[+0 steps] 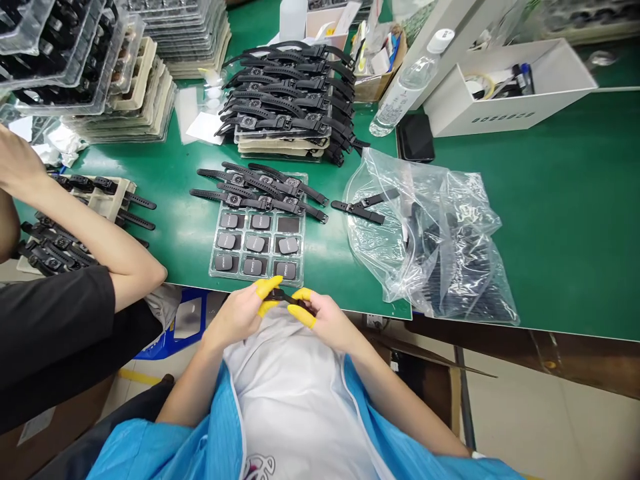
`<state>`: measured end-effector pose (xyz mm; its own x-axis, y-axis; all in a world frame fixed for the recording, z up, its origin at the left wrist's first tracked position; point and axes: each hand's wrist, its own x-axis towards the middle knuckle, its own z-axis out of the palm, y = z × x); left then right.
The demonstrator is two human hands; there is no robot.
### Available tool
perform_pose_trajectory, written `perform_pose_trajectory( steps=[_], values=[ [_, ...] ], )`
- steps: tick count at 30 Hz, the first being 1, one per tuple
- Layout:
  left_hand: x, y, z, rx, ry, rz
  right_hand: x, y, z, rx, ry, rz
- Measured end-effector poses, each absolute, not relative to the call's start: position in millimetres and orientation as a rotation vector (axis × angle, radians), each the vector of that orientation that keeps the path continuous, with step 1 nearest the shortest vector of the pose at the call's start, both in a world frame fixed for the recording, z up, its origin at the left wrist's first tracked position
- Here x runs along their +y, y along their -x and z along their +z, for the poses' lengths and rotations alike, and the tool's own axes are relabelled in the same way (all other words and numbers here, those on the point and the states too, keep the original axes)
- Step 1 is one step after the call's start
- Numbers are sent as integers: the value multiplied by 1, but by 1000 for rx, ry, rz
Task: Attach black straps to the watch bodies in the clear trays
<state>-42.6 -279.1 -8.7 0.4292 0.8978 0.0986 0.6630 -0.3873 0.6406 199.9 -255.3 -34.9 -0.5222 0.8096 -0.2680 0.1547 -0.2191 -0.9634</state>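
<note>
Between my hands, just off the table's front edge, is a black watch [280, 295]. My left hand [245, 310] pinches its left end, and my right hand [327, 320] holds its right end; yellow covers sit on the thumbs and fingertips. Right beyond my hands lies a clear tray [214, 257] with dark square pieces [261, 221] in its compartments. Several strapped black watches [265, 202] lie across the tray's far part. Loose black straps [359, 211] rest to the right, partly on a clear plastic bag [465, 247] holding dark items.
Stacked trays of watches [285, 100] stand behind. A water bottle [410, 83], a black box [416, 138] and a white box [515, 110] are at the back right. At left, a co-worker's arm [95, 227] reaches over another watch tray [113, 197]; tall tray stacks [125, 117] rise behind.
</note>
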Motion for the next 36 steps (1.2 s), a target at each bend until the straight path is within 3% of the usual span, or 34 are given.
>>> perform_pose_trajectory(
  steps=[3,7,14,20,26,31,36],
  values=[
    [-268,66,2,1411,-2223,441,-245,-216,-32,-1787,1157,1670],
    [-237,81,16,1450,-2459,180,-228,-230,-27,-2024,1223,1255],
    [-128,66,24,1535,-2466,-14,-169,-223,-47,-2122,1450,609],
    [-76,53,3,1556,-2664,-98,-133,-217,-66,-2098,1557,473],
    [-104,62,-13,1816,-2641,191,-133,-252,-63,-2052,1627,330],
    [-123,67,-14,1724,-2632,-79,-113,-294,-67,-1937,1870,116],
    [-122,56,-13,1768,-2651,-216,-103,-302,-80,-1937,1991,203]
  ],
)
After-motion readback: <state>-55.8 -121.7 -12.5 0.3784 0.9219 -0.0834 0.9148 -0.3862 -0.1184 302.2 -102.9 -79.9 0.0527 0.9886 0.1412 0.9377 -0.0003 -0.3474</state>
